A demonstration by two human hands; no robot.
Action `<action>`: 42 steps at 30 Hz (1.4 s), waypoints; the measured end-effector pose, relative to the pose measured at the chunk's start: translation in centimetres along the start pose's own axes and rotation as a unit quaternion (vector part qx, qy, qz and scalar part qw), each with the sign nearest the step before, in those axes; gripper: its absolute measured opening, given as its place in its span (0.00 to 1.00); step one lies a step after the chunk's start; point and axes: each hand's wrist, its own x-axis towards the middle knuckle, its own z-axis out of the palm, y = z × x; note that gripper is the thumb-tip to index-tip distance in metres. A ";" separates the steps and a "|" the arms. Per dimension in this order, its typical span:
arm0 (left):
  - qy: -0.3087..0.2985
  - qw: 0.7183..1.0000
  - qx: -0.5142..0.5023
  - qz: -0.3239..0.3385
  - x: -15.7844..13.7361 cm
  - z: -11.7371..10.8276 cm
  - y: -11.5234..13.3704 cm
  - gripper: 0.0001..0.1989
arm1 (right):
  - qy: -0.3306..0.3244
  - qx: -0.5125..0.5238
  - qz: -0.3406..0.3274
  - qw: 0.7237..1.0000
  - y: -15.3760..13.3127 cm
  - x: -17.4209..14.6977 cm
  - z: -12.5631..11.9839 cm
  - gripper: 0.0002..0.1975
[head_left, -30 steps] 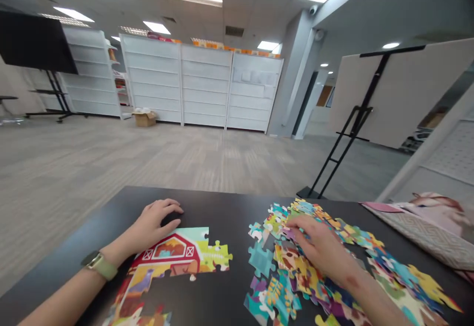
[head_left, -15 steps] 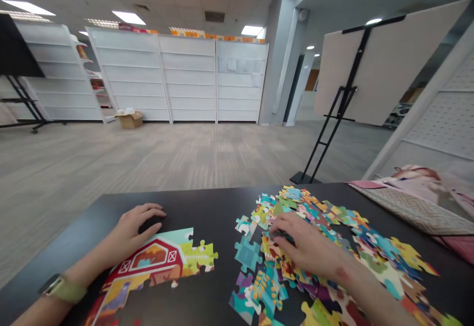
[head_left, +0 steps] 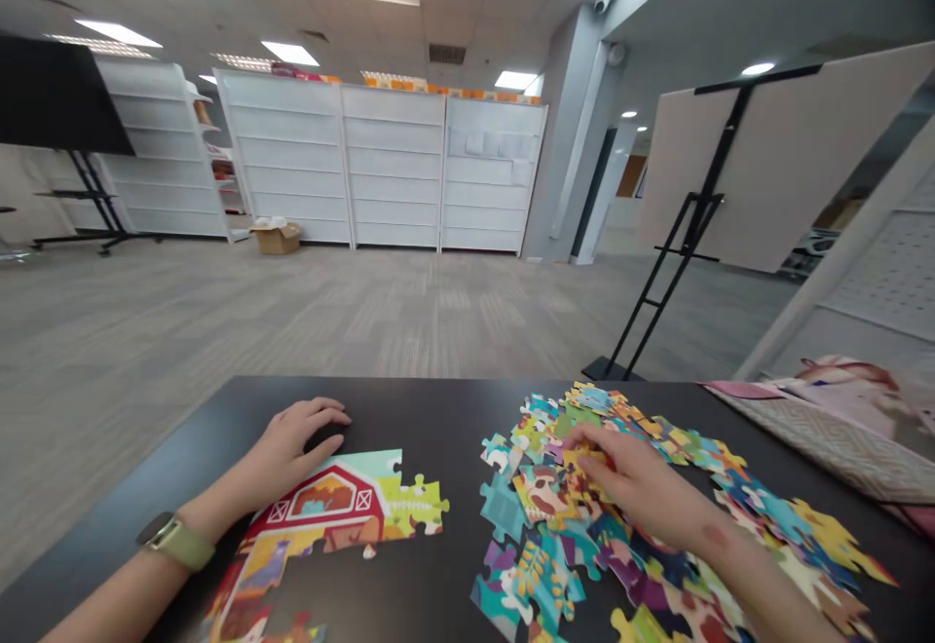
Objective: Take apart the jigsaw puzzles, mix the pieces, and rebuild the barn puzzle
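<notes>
My left hand (head_left: 303,443) lies open on the black table, its fingers stretched out at the upper left edge of a partly joined jigsaw puzzle (head_left: 343,516). That joined section shows a red barn with white trim and a pale green and blue background. Over a heap of loose puzzle pieces (head_left: 537,570) is my right hand (head_left: 628,477), with its fingers bent and thumb close to them. A yellowish-orange puzzle piece (head_left: 586,468) shows between thumb and fingers; its outline is partly hidden.
The black table (head_left: 409,409) has loose pieces spread over its right side. A pink and beige patterned fabric item (head_left: 825,429) lies at the right edge. Beyond stand a black easel stand (head_left: 657,283) with a board, white shelves (head_left: 394,166), a cardboard box (head_left: 276,238) and a black screen (head_left: 62,97).
My right hand has shifted slightly over the heap, uncovering a brown-and-white piece to its left. The dark piece at its fingertips no longer shows. My left hand stays beside the puzzle; the view has tilted.
</notes>
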 end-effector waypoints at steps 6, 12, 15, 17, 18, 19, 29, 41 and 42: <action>0.024 1.000 -0.003 0.004 0.0 0.5 -0.3 0.15 | 0.089 -0.060 -0.075 0.991 0.6 0.2 1.1 0.17; 0.040 0.999 0.000 0.007 0.0 0.7 -0.4 0.16 | -0.029 -0.023 -0.092 0.995 -1.7 -1.0 2.2 0.19; 0.045 0.999 -0.002 0.010 0.0 0.7 -0.4 0.16 | -0.035 0.011 -0.084 0.996 -2.1 -1.2 2.5 0.18; 0.049 0.999 0.000 0.011 0.0 0.8 -0.5 0.16 | -0.028 0.042 -0.073 0.996 -2.2 -1.0 2.5 0.18; 0.048 0.999 0.003 0.010 0.0 0.8 -0.6 0.16 | -0.022 0.058 -0.067 0.996 -2.2 -0.9 2.5 0.18; 0.043 0.999 0.006 0.011 0.0 0.7 -0.6 0.16 | -0.011 0.075 -0.064 0.995 -2.1 -0.8 2.5 0.17; 0.025 1.000 0.007 0.001 0.0 0.2 -0.2 0.16 | 0.167 0.196 0.012 0.966 -0.3 1.0 4.1 0.18; 0.007 1.000 -0.001 0.005 0.1 -0.2 0.7 0.15 | 0.147 0.259 0.004 0.955 0.1 1.3 6.0 0.16; 0.005 1.000 -0.001 0.003 0.1 -0.1 0.7 0.15 | 0.145 0.277 0.008 0.950 0.1 1.4 6.1 0.16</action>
